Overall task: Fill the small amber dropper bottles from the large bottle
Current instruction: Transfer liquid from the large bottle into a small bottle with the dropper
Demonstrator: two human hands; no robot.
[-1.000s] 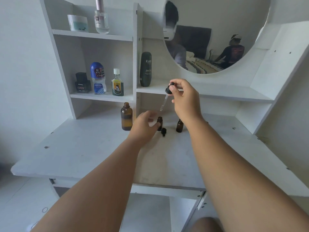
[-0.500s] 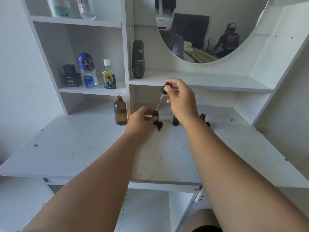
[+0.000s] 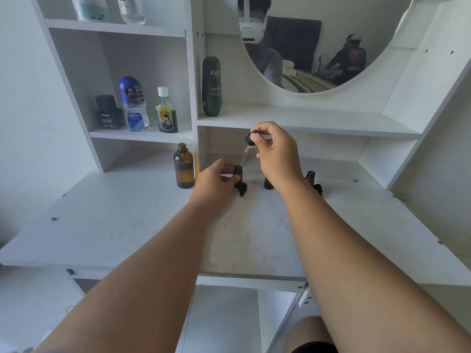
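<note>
My right hand pinches the black bulb of the dropper between thumb and fingertips. Its glass tube slants down and left toward the small bottle, which my left hand grips by the fingertips where it stands on the desk. The tip sits at the bottle's mouth, though I cannot tell whether it is inside the neck yet. To do this well, I would bring the tube closer to upright and get the tip clearly inside the neck. Then I would squeeze slowly while the left hand stops the bottle tipping. The large bottle stands uncapped just to the outer side of my left hand, near enough for the next refill. A loose dropper cap lies just beneath the left fingertips. A second small bottle is half hidden behind the heel of my right hand, and a third small bottle stands just right of that wrist.
</note>
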